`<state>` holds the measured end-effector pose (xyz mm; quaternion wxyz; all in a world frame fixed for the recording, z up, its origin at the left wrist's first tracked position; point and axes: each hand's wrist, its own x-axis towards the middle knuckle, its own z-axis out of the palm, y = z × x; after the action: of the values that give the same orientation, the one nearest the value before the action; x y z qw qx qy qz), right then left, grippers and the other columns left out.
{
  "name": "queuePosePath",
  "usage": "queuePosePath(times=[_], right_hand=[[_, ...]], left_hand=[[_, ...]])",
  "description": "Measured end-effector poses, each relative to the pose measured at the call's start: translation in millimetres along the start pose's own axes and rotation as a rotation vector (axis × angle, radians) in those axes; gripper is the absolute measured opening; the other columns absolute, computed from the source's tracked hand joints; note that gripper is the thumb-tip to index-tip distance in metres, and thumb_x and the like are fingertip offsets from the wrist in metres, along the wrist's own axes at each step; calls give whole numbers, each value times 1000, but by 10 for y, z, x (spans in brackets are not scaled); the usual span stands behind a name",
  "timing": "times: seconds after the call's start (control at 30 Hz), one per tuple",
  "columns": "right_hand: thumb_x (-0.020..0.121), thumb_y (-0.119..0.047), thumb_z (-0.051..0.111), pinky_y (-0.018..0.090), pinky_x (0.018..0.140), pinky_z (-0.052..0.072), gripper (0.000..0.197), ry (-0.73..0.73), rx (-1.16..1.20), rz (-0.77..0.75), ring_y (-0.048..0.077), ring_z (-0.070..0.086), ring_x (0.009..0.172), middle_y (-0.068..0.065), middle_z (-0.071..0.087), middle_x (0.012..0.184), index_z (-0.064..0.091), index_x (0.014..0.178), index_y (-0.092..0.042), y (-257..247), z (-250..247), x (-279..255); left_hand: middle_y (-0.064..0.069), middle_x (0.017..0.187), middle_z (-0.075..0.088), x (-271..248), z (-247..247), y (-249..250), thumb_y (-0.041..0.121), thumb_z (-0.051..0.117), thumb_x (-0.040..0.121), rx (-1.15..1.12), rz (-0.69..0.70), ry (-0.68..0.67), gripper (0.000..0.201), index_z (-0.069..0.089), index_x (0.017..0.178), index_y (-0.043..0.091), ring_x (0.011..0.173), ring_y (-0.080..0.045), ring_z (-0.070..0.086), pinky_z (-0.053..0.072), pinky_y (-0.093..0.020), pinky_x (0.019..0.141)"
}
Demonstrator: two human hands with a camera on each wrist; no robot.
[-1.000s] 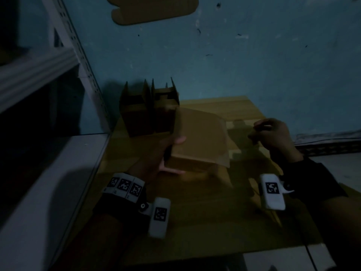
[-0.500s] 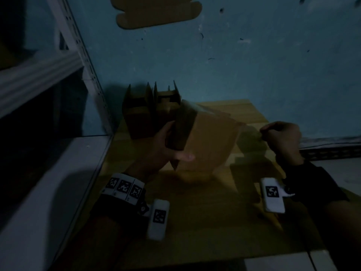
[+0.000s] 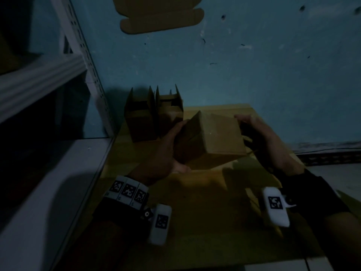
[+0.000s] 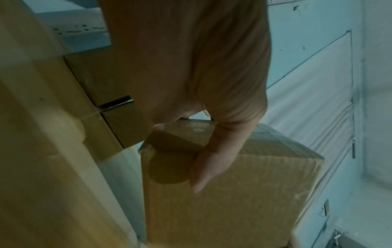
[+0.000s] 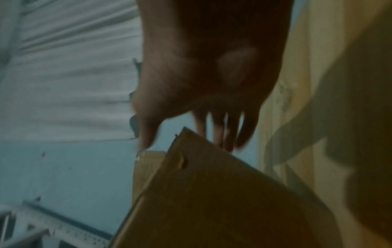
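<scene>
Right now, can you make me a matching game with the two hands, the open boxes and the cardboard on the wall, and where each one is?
Things:
1. left hand
2. right hand
3. open boxes
4. flat cardboard

Places:
a. up on the blue wall
b. standing at the back of the table
c. gripping the left side of the closed box
d. fingers stretched out at that box's right edge

Pairs: 1-c, 2-d, 3-b, 4-a.
</scene>
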<state>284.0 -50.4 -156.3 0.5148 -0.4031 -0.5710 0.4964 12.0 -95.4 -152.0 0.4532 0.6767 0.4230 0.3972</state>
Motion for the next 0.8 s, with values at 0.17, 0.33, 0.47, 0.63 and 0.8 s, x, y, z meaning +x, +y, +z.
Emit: queuePosePath(times=[0.17,0.33,0.47,0.63,0.8], right_hand=[[59,-19,89,37,98,54,103,-366,49,-63,25,52,134,5,53,145,41,150,-20,59,105,-53],[51,-17,99,33,109,48,116,-326,-223,-105,8,52,133,-11,53,142,38,148,-32,-26,158,-110],[55,-20,98,32,107,48,103,-198,-422,-303,5,53,129,-12,53,138,43,143,-24,-60,221,-175],[56,-23,99,35,99,53,105,-79,-506,-444,9,58,122,-6,57,135,42,144,-16,3,231,-175],[63,-52,85,48,100,50,100,87,-623,-576,24,56,122,-2,50,139,41,144,-15,19,199,-144]], left_hand=[[11,142,44,13,-56,-32,-22,77,59,-154,-21,39,110,39,135,48,129,-12,46,55,-34,93],[11,140,45,-9,-110,-62,-28,69,65,-214,-28,32,105,38,136,44,128,-10,46,55,-22,82],[19,137,42,-6,-60,-44,-19,75,67,-121,18,32,104,33,133,50,117,13,49,51,-9,78],[6,160,25,28,-63,2,9,91,55,37,-2,56,113,28,137,53,143,-12,29,43,-27,106],[3,159,29,29,13,-29,31,90,55,33,-69,33,110,31,148,37,139,-12,39,48,-33,103]])
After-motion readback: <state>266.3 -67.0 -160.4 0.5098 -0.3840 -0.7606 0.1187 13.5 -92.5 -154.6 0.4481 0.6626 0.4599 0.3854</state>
